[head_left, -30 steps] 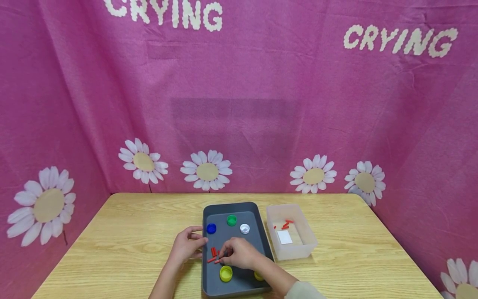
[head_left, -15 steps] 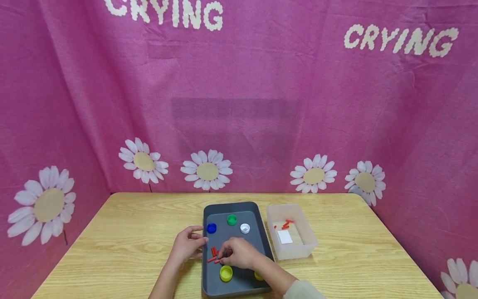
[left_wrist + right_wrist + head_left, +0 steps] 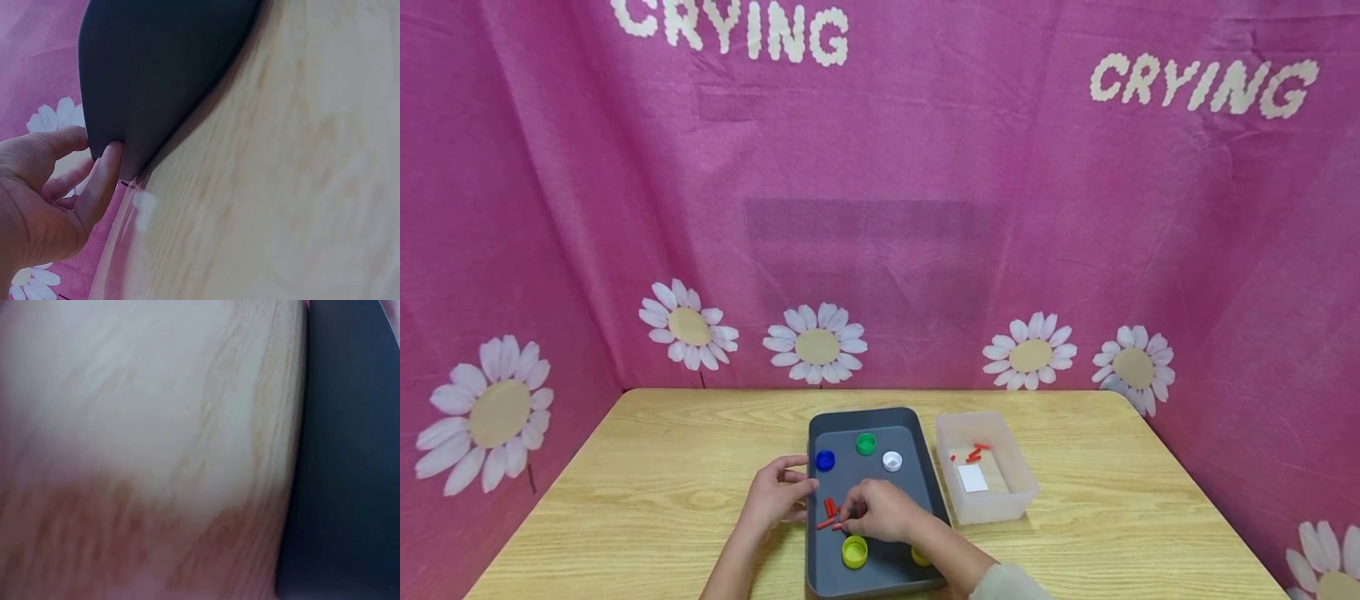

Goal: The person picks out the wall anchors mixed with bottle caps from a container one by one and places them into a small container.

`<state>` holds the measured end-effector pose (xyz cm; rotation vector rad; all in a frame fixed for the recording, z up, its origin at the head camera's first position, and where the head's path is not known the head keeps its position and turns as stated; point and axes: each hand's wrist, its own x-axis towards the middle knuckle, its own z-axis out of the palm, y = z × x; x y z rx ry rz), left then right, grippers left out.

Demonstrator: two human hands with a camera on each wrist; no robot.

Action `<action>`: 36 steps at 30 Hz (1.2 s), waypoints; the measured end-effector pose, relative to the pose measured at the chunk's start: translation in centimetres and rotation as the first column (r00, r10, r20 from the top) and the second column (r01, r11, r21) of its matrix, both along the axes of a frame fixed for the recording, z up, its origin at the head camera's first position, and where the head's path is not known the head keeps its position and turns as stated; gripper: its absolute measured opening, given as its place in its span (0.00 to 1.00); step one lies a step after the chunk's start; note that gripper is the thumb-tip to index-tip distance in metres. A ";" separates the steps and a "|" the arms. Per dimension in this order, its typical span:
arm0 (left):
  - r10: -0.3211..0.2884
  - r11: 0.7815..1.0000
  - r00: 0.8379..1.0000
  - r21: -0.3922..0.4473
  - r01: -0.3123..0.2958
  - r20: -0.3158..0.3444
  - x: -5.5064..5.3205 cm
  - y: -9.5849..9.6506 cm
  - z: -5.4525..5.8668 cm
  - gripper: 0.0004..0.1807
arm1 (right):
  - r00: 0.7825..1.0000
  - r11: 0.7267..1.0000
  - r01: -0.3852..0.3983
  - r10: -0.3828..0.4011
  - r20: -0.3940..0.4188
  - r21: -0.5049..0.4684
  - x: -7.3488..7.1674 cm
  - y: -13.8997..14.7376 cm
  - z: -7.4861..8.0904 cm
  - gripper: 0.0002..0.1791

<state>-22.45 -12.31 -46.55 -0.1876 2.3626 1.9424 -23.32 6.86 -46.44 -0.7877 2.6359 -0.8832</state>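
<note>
A dark grey tray point(image 3: 887, 492) lies on the table. My left hand point(image 3: 775, 493) grips its left rim, thumb on the inner side and fingers outside; in the left wrist view the left hand point(image 3: 69, 194) pinches the tray wall point(image 3: 156, 62). Over the tray, my right hand point(image 3: 880, 510) has its fingertips curled together around the end of a short red stick point(image 3: 837, 527), partly hidden by them. Beside it lie more red sticks point(image 3: 830, 507). A yellow bottle cap point(image 3: 854, 552) sits just below the fingers. The right wrist view shows only table and tray side, no hand.
Also in the tray are a blue cap point(image 3: 825, 460), a green cap point(image 3: 866, 444), a white cap point(image 3: 892, 461) and a second yellow cap point(image 3: 919, 557) partly behind the right forearm. A translucent bin point(image 3: 1000, 507) at right holds red sticks point(image 3: 975, 454) and a white card point(image 3: 972, 478).
Both hands keep nearly the same place. The red stick at the right fingertips shows slightly less than before; the tray and caps stay put.
</note>
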 end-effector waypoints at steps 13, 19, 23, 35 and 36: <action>-0.002 1.000 1.000 0.008 0.002 -0.013 -0.1 0.0 -0.3 0.26 | 0.996 0.986 0.039 -0.025 0.088 -0.163 0.4 0.7 0.2 0.02; 0.005 1.000 1.000 0.018 -0.005 -0.014 -0.1 0.0 -0.4 0.26 | 0.998 0.983 0.031 -0.021 0.053 -0.182 0.4 1.1 0.7 0.03; 0.015 1.000 1.000 0.013 -0.014 -0.008 -0.1 0.1 -0.4 0.26 | 1.000 0.981 0.017 -0.016 0.007 -0.192 0.4 1.6 1.3 0.02; 0.013 1.000 1.000 0.015 -0.013 -0.011 0.0 0.1 -0.4 0.25 | 0.989 0.986 0.034 -0.056 -0.137 -0.161 0.3 3.9 2.9 0.02; 0.014 1.000 1.000 0.015 -0.013 -0.011 0.0 0.1 -0.4 0.25 | 0.988 0.986 0.033 -0.056 -0.143 -0.162 0.3 4.0 3.0 0.02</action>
